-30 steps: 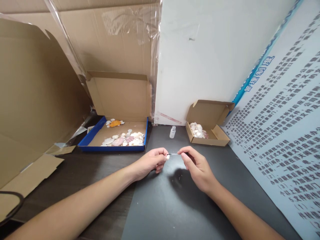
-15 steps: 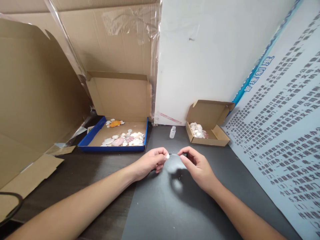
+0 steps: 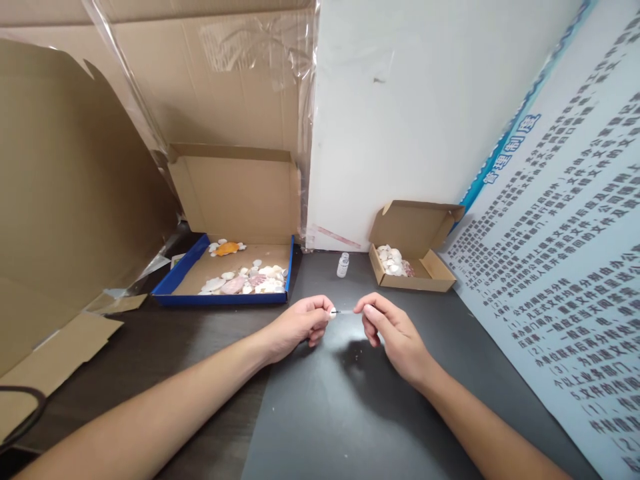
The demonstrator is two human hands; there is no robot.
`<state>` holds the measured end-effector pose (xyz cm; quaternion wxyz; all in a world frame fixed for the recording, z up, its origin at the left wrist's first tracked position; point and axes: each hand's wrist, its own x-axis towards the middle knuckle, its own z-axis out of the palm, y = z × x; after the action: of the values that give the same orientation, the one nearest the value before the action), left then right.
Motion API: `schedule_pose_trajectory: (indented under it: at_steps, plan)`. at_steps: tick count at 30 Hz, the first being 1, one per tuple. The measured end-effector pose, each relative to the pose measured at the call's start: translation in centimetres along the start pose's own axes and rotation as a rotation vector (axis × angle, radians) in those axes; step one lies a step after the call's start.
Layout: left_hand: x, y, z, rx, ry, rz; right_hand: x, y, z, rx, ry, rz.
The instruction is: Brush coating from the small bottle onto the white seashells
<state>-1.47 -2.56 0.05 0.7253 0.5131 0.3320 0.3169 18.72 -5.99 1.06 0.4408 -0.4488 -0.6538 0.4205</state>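
My left hand (image 3: 301, 321) is closed, pinching a small white seashell (image 3: 333, 313) between thumb and fingertips. Across from it, my right hand (image 3: 387, 327) grips a thin applicator brush (image 3: 346, 312) with a pale stem. Its dark tip points left and meets the shell, or lies right in front of it. My right fingers hide the handle end. Beyond both hands a small white-labelled bottle (image 3: 343, 265) stands upright on the dark mat (image 3: 310, 413).
At the back left, an open blue-edged box (image 3: 220, 300) holds many shells and an orange piece ringed with white shells (image 3: 227, 249). A smaller cardboard box (image 3: 417, 283) with white shells stands back right. Cardboard (image 3: 65, 187) and a printed board (image 3: 560, 253) flank the table.
My right hand has turned, and the brush's dark tip now reaches the shell. The left hand keeps the shell almost in place. The view has shifted slightly.
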Motion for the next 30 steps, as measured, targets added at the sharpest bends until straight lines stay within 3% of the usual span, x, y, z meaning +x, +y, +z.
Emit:
schedule_pose_trajectory:
  at_steps: [2,6,10,14,25,30]
  plan:
    - [0.0,0.0,0.0,0.001,0.002,0.0,0.1,0.1,-0.1,-0.024,0.016,-0.003]
    - [0.0,0.2,0.1,-0.011,0.019,-0.008,0.2,0.1,-0.2,0.179,-0.057,-0.009]
    - [0.0,0.4,0.2,-0.032,0.011,-0.016,0.0,0.1,-0.3,-0.085,-0.018,-0.059]
    - [0.0,0.3,0.2,-0.049,0.017,-0.034,-0.2,0.4,-0.3,-0.083,-0.034,-0.071]
    - [0.0,0.4,0.1,-0.059,-0.003,-0.058,-0.2,-0.6,-0.2,-0.341,-0.049,-0.163]
    - [0.0,0.5,0.1,-0.044,-0.003,-0.057,-0.1,-0.6,-0.3,-0.427,0.073,-0.163]
